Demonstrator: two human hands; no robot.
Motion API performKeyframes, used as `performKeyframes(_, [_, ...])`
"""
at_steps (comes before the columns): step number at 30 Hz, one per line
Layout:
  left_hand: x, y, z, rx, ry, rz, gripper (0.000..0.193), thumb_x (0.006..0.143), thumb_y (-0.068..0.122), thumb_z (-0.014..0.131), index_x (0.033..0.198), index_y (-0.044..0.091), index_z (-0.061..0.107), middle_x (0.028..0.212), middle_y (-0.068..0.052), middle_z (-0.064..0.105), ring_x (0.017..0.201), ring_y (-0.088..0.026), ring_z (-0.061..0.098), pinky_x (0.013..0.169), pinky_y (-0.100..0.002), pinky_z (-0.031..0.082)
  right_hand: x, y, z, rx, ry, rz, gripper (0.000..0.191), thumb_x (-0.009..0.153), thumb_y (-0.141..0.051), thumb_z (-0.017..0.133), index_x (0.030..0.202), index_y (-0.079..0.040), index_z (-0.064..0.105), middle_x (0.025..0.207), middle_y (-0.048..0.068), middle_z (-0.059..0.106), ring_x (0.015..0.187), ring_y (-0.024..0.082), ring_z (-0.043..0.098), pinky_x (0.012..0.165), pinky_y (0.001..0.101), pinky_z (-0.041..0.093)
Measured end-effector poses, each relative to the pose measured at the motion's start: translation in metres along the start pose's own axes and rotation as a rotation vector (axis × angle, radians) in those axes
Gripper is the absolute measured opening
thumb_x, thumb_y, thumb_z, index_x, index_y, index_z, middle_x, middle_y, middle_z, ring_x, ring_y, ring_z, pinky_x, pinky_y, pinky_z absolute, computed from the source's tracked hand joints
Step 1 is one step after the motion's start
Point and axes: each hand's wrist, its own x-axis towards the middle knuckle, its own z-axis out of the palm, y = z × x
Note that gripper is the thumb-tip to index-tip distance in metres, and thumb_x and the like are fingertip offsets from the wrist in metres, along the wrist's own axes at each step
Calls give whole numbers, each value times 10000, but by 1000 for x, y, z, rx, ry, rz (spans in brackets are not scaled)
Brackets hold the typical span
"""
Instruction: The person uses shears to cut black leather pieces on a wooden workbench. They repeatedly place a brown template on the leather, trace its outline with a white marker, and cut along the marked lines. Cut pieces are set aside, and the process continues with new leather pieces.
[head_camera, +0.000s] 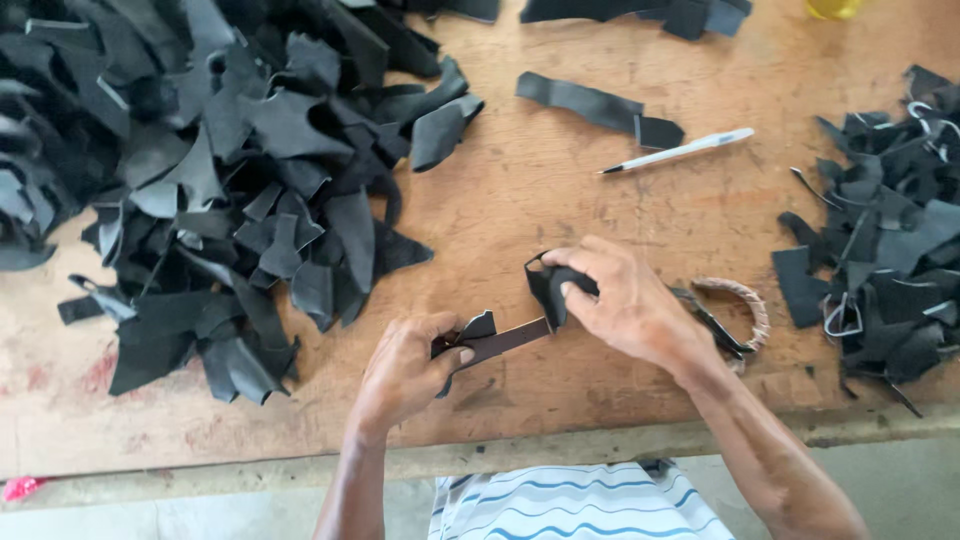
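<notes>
Head view: 2 hands work 1 narrow dark leather strip (500, 342) above the scuffed wooden table (560, 200). Left hand (405, 368) pinches its near end; right hand (625, 300) grips the curled black far end, fingers hiding it. 2 heaps of black leather offcuts (230, 180) run off-frame, uncountable. 1 white pen (680, 151) lies beyond.

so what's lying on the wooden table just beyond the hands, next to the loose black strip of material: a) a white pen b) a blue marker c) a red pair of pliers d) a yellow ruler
a: a white pen with a dark tip lies on the bare wooden table, just right of the loose black strip, beyond the left hand and right hand.
</notes>
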Motion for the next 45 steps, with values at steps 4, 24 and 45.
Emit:
performKeyframes(4, [-8, -18, 1, 21, 20, 10, 297, 730, 177, 818, 1019, 118, 778, 901, -113, 733, 931, -313, 642, 842, -435, 482, -3, -8, 12, -212, -85, 75, 393, 843, -107, 732, 1234, -118, 693, 1024, 116, 642, 962, 323, 628, 824, 425, 505])
performKeyframes(24, [-3, -15, 5, -5, 122, -45, 278, 783, 162, 801, 1058, 144, 761, 880, -109, 681, 941, -318, 588, 847, -437, 452, -1, -13, 11, -201, -166, 19, 628, 695, -218, 886, 1293, -238, 698, 1255, 91, 491, 1209, 305, 452, 1069, 408, 414])
performKeyframes(45, [7, -31, 10, -67, 239, 251, 275, 772, 40, 786, 1029, 79, 696, 946, -50, 676, 980, -244, 621, 976, -414, 367, -12, -16, 12, -203, -65, 34, 724, 581, -318, 944, 1247, -192, 688, 1281, 126, 455, 1181, 335, 420, 1026, 430, 409])
